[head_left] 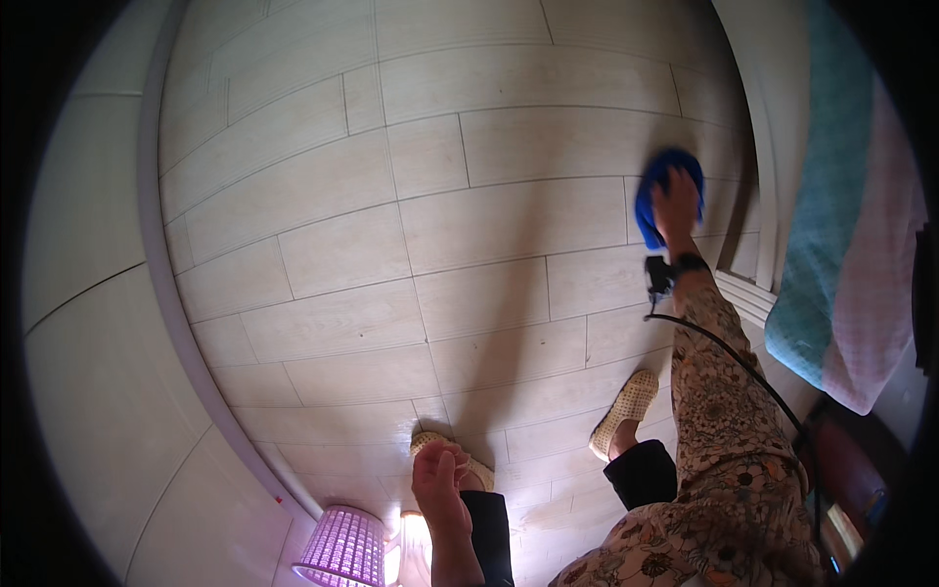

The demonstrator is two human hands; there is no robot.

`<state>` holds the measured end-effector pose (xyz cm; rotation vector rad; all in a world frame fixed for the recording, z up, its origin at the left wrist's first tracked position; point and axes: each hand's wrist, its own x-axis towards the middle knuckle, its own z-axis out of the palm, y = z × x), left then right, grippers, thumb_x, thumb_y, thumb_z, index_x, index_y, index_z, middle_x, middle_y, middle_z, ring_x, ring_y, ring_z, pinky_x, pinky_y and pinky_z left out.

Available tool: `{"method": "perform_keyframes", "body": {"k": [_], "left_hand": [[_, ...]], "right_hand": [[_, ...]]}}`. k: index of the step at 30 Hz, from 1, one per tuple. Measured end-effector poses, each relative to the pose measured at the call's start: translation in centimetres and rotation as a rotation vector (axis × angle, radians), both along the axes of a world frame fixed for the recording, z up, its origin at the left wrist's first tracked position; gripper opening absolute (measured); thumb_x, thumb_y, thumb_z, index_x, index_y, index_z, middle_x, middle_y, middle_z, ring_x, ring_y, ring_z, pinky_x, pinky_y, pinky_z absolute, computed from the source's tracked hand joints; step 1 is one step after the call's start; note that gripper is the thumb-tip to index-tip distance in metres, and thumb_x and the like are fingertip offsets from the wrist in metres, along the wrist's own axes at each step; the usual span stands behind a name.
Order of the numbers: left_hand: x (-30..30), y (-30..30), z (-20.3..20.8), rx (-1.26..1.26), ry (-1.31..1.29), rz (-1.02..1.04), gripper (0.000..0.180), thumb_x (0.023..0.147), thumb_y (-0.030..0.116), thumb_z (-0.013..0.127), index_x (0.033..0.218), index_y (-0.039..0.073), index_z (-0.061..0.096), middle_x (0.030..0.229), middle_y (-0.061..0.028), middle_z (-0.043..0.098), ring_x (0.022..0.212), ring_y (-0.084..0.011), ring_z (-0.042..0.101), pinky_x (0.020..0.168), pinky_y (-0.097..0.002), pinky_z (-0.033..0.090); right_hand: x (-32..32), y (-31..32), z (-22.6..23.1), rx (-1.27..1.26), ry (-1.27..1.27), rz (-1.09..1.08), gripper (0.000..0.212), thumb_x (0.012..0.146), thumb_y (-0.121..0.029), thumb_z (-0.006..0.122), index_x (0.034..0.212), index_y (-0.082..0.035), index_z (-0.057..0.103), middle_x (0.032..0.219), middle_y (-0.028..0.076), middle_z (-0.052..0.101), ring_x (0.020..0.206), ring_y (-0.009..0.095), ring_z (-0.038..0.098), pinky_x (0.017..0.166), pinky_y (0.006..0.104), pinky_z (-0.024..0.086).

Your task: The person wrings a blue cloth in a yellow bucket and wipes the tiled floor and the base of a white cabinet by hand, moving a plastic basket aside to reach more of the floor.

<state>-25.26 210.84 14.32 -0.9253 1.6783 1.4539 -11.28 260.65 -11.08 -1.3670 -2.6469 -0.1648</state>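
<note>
My right hand (pixel 675 207) presses a bunched blue cloth (pixel 653 181) down on the wood-look floor (pixel 499 220), far out at the right. The fingers are slightly blurred and lie over the cloth's middle, with blue showing all round them. Close to my body, my left hand (pixel 442 474) hangs above one of my tan woven slippers (pixel 430 440). Its fingers are curled in with the thumb against them, and nothing shows in it.
A black wrist device (pixel 660 277) trails a cable (pixel 729 347) along my floral right sleeve. Teal and pink fabric (pixel 822 245) hangs at the right. White panels (pixel 108 323) line the left side, and a purple lattice basket (pixel 342 548) stands lower left.
</note>
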Motion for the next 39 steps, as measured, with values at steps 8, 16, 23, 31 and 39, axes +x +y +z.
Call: {"method": "perform_keyframes", "body": {"k": [8, 16, 23, 31, 39], "left_hand": [[-3.0, -3.7, 0.2, -0.052, -0.011, 0.015, 0.021, 0.087, 0.008, 0.055, 0.107, 0.003, 0.054, 0.09, -0.0057, 0.061, 0.077, -0.012, 0.058, 0.069, -0.0233, 0.046], [-3.0, -4.0, 0.9, -0.076, -0.03, 0.035, 0.019, 0.087, 0.008, 0.055, 0.105, 0.003, 0.054, 0.091, -0.0053, 0.061, 0.079, -0.0115, 0.058, 0.071, -0.0238, 0.045], [-2.7, -3.2, 1.7, -0.016, 0.031, 0.183, 0.018, 0.086, 0.006, 0.054, 0.104, 0.003, 0.055, 0.091, -0.0041, 0.06, 0.08, -0.0111, 0.057, 0.071, -0.0228, 0.044], [-1.0, -6.3, 1.6, 0.03, 0.022, 0.283, 0.019, 0.09, 0.008, 0.051, 0.108, 0.004, 0.054, 0.093, -0.0037, 0.06, 0.081, -0.0115, 0.058, 0.071, -0.0231, 0.045], [-0.1, -7.8, 2.3, 0.066, 0.051, 0.203, 0.018, 0.09, 0.006, 0.051, 0.108, 0.004, 0.053, 0.092, -0.0048, 0.06, 0.081, -0.0112, 0.058, 0.071, -0.0232, 0.044]], "right_hand": [[-15.5, -1.6, 0.0, -0.247, 0.008, -0.558, 0.055, 0.082, -0.046, 0.048, 0.134, -0.029, 0.04, 0.143, 0.002, 0.032, 0.132, 0.028, 0.025, 0.101, 0.0596, 0.022], [-36.2, -22.8, 0.0, -0.148, 0.331, 0.868, 0.032, 0.066, -0.032, 0.065, 0.098, -0.031, 0.059, 0.113, -0.007, 0.055, 0.11, 0.022, 0.046, 0.086, 0.0549, 0.033], [-17.6, -48.9, 0.7, -0.813, 0.318, 1.538, 0.009, 0.075, -0.019, 0.052, 0.079, -0.02, 0.06, 0.099, -0.002, 0.057, 0.103, 0.02, 0.05, 0.094, 0.0521, 0.033], [-10.3, -44.0, 8.8, -1.156, 0.139, 1.195, 0.014, 0.06, -0.014, 0.064, 0.068, -0.021, 0.055, 0.085, -0.009, 0.057, 0.091, 0.018, 0.054, 0.083, 0.0441, 0.039], [-26.8, -26.7, 7.4, -0.277, -0.026, 0.639, 0.051, 0.067, -0.013, 0.066, 0.113, -0.03, 0.053, 0.118, 0.005, 0.05, 0.106, 0.032, 0.049, 0.078, 0.0493, 0.045]]}}
